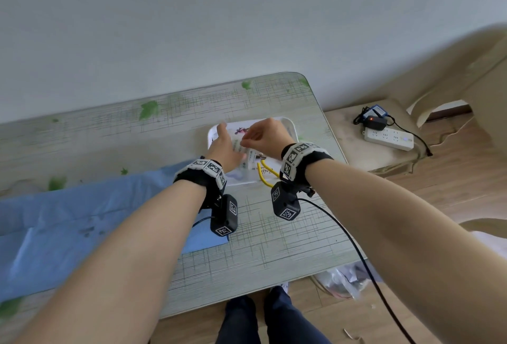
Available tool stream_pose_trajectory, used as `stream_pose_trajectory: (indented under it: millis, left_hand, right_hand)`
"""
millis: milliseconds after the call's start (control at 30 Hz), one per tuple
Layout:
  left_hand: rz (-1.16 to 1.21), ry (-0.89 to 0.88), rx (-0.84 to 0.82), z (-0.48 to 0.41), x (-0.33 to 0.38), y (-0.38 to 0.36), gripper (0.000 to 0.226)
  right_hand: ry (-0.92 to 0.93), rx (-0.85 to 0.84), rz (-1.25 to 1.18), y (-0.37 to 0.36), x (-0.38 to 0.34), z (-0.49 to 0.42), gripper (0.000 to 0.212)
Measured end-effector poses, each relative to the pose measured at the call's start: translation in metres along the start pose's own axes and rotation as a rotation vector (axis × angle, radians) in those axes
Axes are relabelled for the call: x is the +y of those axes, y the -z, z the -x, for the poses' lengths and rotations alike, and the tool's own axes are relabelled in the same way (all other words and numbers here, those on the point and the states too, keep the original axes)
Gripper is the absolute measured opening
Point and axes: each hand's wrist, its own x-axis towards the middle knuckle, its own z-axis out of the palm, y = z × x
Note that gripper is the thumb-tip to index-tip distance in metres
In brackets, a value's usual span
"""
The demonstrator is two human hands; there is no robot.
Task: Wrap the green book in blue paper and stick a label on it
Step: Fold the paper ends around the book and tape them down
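Label sheet (245, 130): lies flat inside the white tray (291, 124), at the far right part of the table (274, 247). It carries a printed floral motif; finer print is blurred.

Left hand (225, 149): fingers straight and released, palm down, resting on the left portion of the label sheet, fingertips pointing to the far rim of the tray.

Right hand (264, 137): fingers curled, thumb and forefinger pinched together on the label sheet just right of the left hand. Motion blur prevents telling whether a single label is lifted.

Scissors (264, 175): yellow handles, lying in the near part of the tray, under the right wrist and apart from both sets of fingers.

Blue paper (68, 220): spread across the near left of the table, creased, its right corner reaching under the left forearm. Whether the green book lies under it cannot be told.

Edges and open room:
- The tray sits close to the right edge of the table; its near rim lies just beyond the wrists.
- Bare tabletop extends near the tray, between the blue paper and the right edge, and along the far side up to the wall (247, 28).
- A black cable (356, 247) runs from the right wrist unit across the near right corner to the floor.
- A power strip (388, 138) rests on a low stand (343, 135) to the right, well apart from the tray
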Motion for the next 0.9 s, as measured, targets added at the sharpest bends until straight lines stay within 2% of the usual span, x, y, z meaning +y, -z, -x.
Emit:
stream_pose_trajectory:
  millis: [133,267,400,467,567,633,733,800,900]
  left_hand:
    - [-0.018,0.024,0.123,-0.002,-0.021,0.016,0.072]
    - [-0.144,0.017,0.215,-0.013,-0.05,0.026,0.062]
    - [-0.231,0.019,0.127,-0.025,-0.089,0.03,0.059]
    - [-0.264,-0.026,0.063,-0.031,-0.102,0.03,0.066]
    - [-0.287,-0.108,-0.012,-0.04,-0.111,0.027,0.072]
    - [-0.284,-0.16,-0.064,-0.043,-0.113,0.024,0.075]
    - [-0.251,-0.188,-0.16,-0.045,-0.117,0.021,0.082]
    - [-0.213,-0.192,-0.203,-0.048,-0.118,0.024,0.09]
    - [-0.188,-0.212,-0.204,-0.051,-0.119,0.032,0.092]
  right_hand:
    - [0.016,-0.006,-0.068,-0.019,-0.012,-0.01,0.014]
    - [0.012,-0.016,-0.004,-0.043,-0.002,-0.012,0.019]
    - [-0.178,-0.053,0.226,-0.056,0.023,-0.023,0.015]
    - [-0.186,-0.116,0.321,-0.066,0.02,-0.031,0.015]
    - [-0.164,-0.084,0.3,-0.086,0.005,-0.041,0.017]
    - [-0.169,-0.043,0.261,-0.097,0.0,-0.047,0.027]
    - [-0.216,-0.134,0.288,-0.108,-0.004,-0.052,0.046]
    - [-0.246,-0.187,0.317,-0.111,-0.005,-0.054,0.053]
    - [-0.293,-0.149,0.336,-0.113,-0.004,-0.055,0.058]
